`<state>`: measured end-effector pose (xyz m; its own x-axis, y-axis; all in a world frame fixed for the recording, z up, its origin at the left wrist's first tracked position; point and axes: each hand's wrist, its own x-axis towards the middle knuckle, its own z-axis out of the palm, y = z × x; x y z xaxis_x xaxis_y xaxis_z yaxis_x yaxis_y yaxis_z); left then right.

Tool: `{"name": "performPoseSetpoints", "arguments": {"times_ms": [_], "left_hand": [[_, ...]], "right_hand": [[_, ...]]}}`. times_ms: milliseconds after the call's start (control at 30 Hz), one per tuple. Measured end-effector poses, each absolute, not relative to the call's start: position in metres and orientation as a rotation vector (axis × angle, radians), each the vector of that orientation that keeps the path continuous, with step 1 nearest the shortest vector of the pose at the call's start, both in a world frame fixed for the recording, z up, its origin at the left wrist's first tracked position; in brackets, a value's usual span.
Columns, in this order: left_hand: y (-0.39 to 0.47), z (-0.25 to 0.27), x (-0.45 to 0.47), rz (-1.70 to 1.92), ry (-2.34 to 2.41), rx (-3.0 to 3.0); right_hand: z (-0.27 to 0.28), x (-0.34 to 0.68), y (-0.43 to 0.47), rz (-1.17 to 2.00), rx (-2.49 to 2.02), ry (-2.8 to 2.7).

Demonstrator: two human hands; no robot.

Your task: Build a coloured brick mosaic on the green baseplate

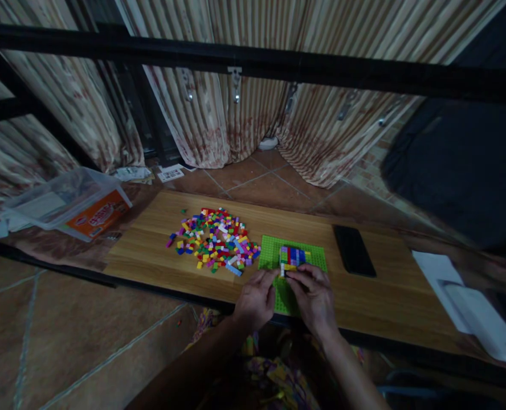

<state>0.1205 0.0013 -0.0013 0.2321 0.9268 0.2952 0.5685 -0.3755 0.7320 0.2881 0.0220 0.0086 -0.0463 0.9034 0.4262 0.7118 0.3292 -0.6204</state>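
Observation:
A green studded baseplate [270, 246] lies on the wooden board in front of me. On it sits a block of small toy bricks [294, 255] in blue, red, yellow, purple and green. A white brick [282, 267] stands at its near left corner. My left hand [256, 297] is closed, its fingertips at the left of the white brick; what they hold, if anything, is hidden. My right hand [316, 296] comes in from the right, thumb and fingers pinched on a small dark brick [287, 274] beside the white one. Both hands partly cover the baseplate.
A loose pile of colourful toy bricks [219, 240] spreads left of the baseplate. A black phone [354, 250] lies to its right. Further left is a clear plastic bin [71, 199] with an orange label. A white device [484, 319] lies at far right. A dark metal bar [253, 61] crosses beyond.

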Motion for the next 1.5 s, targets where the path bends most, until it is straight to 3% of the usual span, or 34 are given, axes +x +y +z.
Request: {"name": "performPoseSetpoints", "arguments": {"times_ms": [433, 967, 1233, 1500], "left_hand": [[0.0, -0.005, 0.121, 0.975, 1.314, 2.17], [-0.002, 0.004, 0.133, 0.699, 1.472, 2.437], [-0.003, -0.005, 0.121, 1.027, 1.368, 2.268], [-0.003, 0.006, 0.127, 0.908, 1.516, 2.032]], "right_hand": [[0.002, 0.288, 0.025, 0.265, -1.354, -1.755], [0.0, 0.285, 0.015, 0.073, -1.279, -1.84], [0.015, 0.304, 0.032, 0.235, -1.349, -1.684], [0.021, 0.316, 0.077, 0.542, -1.42, -1.894]]}}
